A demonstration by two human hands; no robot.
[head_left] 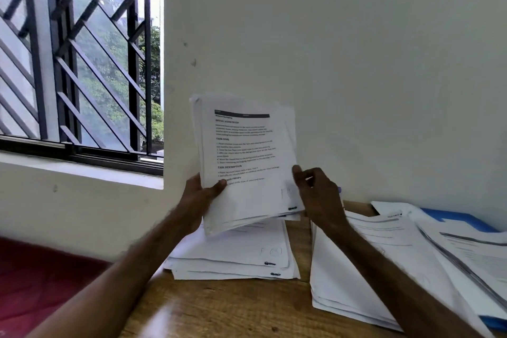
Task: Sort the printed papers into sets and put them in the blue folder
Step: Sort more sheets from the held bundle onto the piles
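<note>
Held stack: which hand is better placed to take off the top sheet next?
Probably right: the right hand pinches the held stack at its right edge, while the left hand grips its lower left.

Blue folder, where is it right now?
In the head view, the blue folder lies at the table's right edge by the wall, mostly under printed papers.

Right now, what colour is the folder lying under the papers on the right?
The folder is blue, best seen in the head view.
</note>
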